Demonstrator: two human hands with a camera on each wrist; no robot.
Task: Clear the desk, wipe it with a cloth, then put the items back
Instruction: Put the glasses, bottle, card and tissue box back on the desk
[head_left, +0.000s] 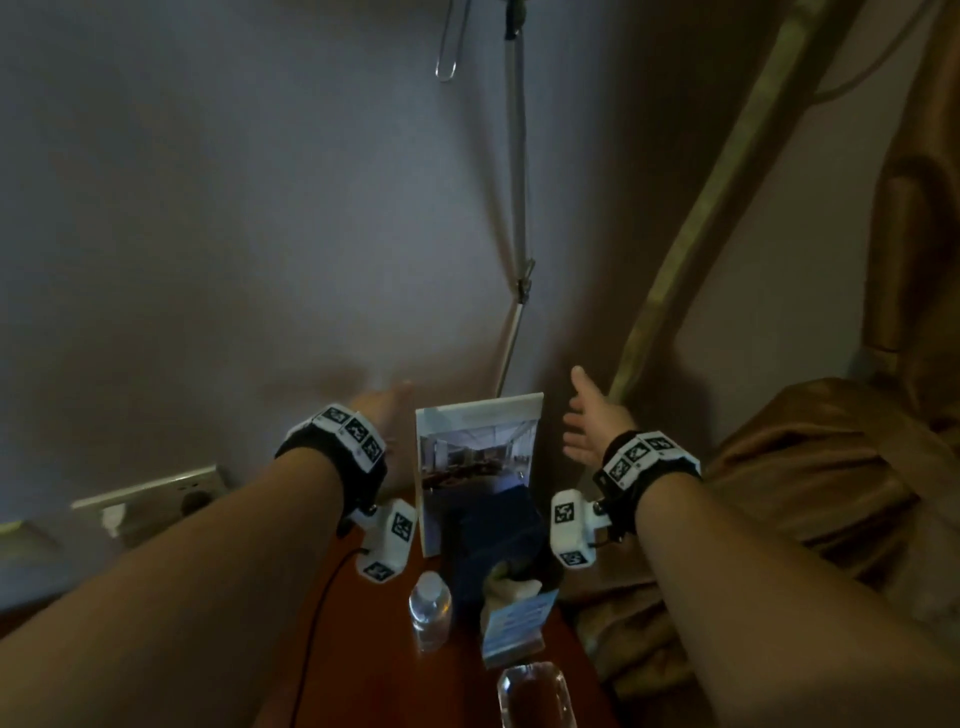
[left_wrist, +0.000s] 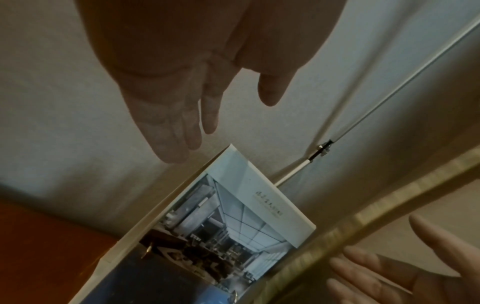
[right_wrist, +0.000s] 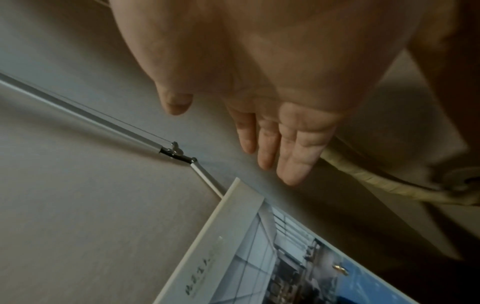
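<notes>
Table (head_left: 363, 649) clearing looks barely begun: the left hand (head_left: 382, 410) reaches forward, fingers straight, empty, just left of the upright picture board (head_left: 478, 457). The right hand (head_left: 589, 421), spread and empty, flanks its other edge. Best to press both palms on the side edges together, lifting straight up clear of the bottle (head_left: 430, 616) in front.

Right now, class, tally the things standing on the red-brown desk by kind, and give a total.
Picture board: 1
Dark blue box: 1
Water bottle: 1
Small card stand: 1
Clear glass: 1
Total: 5
</notes>
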